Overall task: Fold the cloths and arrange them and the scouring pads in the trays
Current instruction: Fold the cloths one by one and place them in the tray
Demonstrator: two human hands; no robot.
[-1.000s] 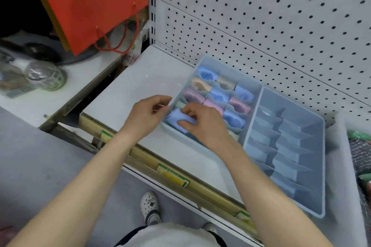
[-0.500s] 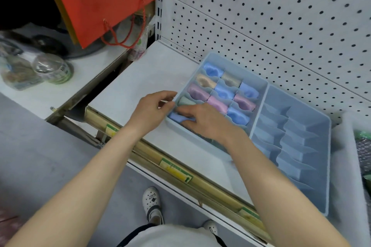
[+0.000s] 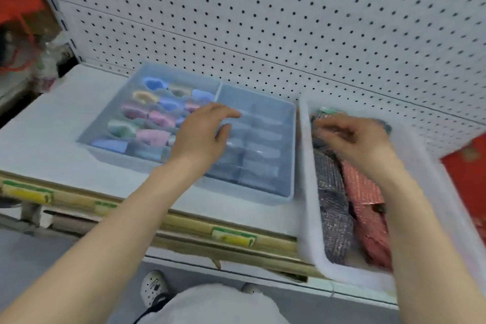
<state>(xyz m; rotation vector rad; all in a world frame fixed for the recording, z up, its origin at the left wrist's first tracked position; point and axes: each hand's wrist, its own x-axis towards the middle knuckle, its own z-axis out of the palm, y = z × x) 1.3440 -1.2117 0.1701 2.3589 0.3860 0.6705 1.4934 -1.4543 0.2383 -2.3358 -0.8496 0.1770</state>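
Nothing legible on the shelf front
Three yellow-and-green price tags sit on the wooden rail [image 3: 184, 221] along the front edge of the shelf [image 3: 39, 126]: the left tag [image 3: 26, 193] near the left end, the middle tag [image 3: 105, 204] a little further right, and the right tag [image 3: 234, 237] below the trays. All three are too blurred for any print or number to be made out. The dark mark on the white shoe [image 3: 153, 288] on the floor cannot be read either

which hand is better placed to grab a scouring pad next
Right. The right hand is in the white bin, just above the scouring pads; the left hand is over the blue trays, beside the bin.
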